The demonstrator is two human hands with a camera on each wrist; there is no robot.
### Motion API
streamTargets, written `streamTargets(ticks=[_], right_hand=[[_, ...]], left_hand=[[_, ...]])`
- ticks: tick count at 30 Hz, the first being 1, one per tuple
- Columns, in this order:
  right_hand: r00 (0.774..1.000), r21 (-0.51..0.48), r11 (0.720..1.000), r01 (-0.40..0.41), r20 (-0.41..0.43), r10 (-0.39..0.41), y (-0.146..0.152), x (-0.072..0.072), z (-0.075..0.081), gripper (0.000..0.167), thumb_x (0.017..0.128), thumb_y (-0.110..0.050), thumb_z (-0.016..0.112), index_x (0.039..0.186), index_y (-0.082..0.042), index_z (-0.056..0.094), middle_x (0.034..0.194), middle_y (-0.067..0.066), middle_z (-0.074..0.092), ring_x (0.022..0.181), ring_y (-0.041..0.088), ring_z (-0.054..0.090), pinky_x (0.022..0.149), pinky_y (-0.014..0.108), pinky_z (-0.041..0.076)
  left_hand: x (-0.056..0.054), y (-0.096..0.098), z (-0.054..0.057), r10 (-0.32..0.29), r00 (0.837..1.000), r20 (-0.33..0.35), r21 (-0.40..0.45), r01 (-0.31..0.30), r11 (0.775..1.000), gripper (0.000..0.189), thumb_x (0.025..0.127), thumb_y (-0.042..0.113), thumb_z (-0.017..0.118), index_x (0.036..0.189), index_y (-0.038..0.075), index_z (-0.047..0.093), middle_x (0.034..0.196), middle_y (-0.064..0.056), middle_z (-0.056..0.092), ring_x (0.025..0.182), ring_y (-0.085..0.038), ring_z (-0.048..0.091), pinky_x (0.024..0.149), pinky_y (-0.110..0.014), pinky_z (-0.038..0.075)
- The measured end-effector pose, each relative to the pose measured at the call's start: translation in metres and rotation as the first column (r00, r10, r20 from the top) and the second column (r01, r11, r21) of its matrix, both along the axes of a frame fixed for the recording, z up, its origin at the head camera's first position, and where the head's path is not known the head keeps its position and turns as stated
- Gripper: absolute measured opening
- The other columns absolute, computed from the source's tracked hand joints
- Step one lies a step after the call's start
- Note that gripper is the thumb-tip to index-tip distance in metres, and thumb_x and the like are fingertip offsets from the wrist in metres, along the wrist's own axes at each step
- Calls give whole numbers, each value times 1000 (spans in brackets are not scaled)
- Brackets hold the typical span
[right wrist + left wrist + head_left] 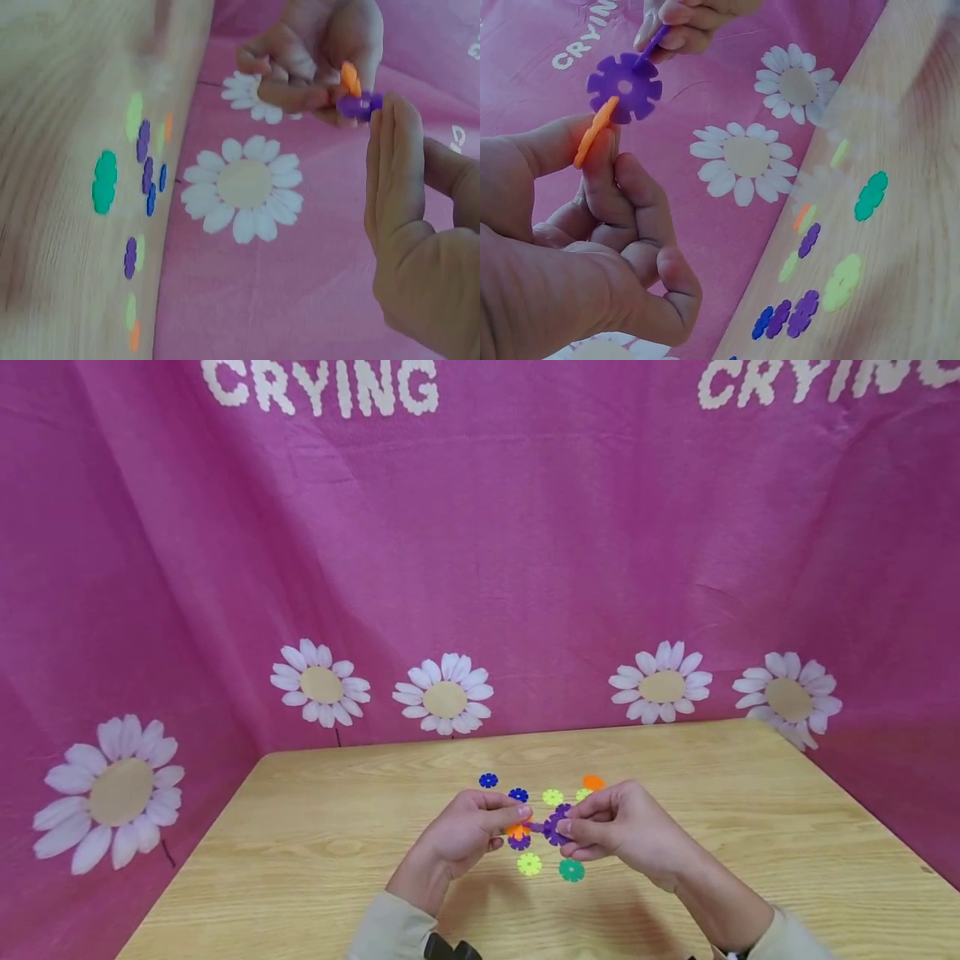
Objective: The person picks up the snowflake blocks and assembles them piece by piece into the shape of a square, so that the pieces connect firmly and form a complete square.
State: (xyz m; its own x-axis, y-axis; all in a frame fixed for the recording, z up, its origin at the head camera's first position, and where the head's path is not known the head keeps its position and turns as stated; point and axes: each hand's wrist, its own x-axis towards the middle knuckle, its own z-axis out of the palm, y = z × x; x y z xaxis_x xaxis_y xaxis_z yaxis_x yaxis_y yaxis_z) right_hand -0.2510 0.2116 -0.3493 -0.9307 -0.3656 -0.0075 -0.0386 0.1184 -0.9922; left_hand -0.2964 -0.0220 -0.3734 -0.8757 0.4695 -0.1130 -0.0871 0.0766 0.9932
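Note:
Over the table, my left hand (467, 828) pinches an orange flower-shaped plastic disc (594, 136) between thumb and finger. That disc is slotted into the notched edge of a purple disc (643, 91), which stands between both hands. On its other side a second purple disc (556, 828) meets it at an angle, pinched by the thumb and fingers of my right hand (626, 833). Seen from the left wrist, the three discs form one linked chain. My right fingers cover part of the second purple disc in the right wrist view.
Below the hands, loose discs lie on the wooden table (300, 860): green (572, 871), yellow (529, 864), blue (488, 781), orange (593, 782) and several more, some purple. A pink cloth (525, 568) with printed daisies hangs behind the table's far edge.

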Motion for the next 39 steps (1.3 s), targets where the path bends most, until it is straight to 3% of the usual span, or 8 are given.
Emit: streamTargets(ticks=[4,8,13,22,26,31,36,39], right_hand=[[999,1,1000,27,-30,-27,-1,2,4,33,93,-9,70,110,19,65,93,16,76,78,14,75,76,33,60],[998,7,999,48,-33,-48,1,1,5,35,93,-11,69,111,18,65,93,15,75,78,12,74,76,33,60],[1000,-3,1000,18,6,-18,4,-2,2,34,95,-11,67,113,18,64,92,11,75,78,12,73,77,32,60],[995,14,996,-88,41,87,5,-3,1,34,95,-15,69,115,13,68,90,9,76,75,12,73,73,30,60],[992,-1,993,-115,46,115,5,-4,0,34,95,-14,68,115,13,68,90,10,76,74,12,73,72,29,60],[991,17,992,-122,60,121,2,-4,-1,35,95,-18,70,115,10,69,90,10,76,75,13,73,73,31,61],[996,189,979,-81,-11,84,7,-7,0,34,99,-27,64,107,4,73,86,8,74,71,17,72,70,35,61],[989,397,918,-12,-132,70,11,-9,-1,26,99,-26,63,96,-3,76,80,5,71,64,17,66,62,32,58]], left_hand=[[0,1,0,-1,1000,-12,-14,1,1000,31,97,24,67,109,-3,71,87,6,65,84,-11,54,69,-25,41],[0,0,2,-13,996,-90,-92,4,996,34,97,31,66,114,3,71,99,0,70,95,-12,60,84,-34,47],[3,0,2,-39,983,-180,-97,22,995,35,99,36,61,119,9,72,118,-8,72,106,-14,63,101,-46,45],[11,5,8,-110,985,-130,-135,92,987,30,96,30,67,109,5,77,105,0,74,96,-11,63,88,-30,52],[11,7,8,-126,984,-129,-140,107,984,30,96,28,67,108,2,76,99,1,72,95,-12,61,89,-31,50],[9,6,7,-131,982,-134,-141,112,984,29,96,27,67,107,2,77,121,-7,71,119,-20,60,105,-41,48],[7,4,7,-91,984,-153,-172,64,983,29,96,29,67,107,5,78,135,-6,64,136,-28,50,112,-52,40],[6,2,6,-57,987,-153,-181,29,983,27,96,29,66,106,8,79,136,-4,65,136,-28,50,113,-55,37]])
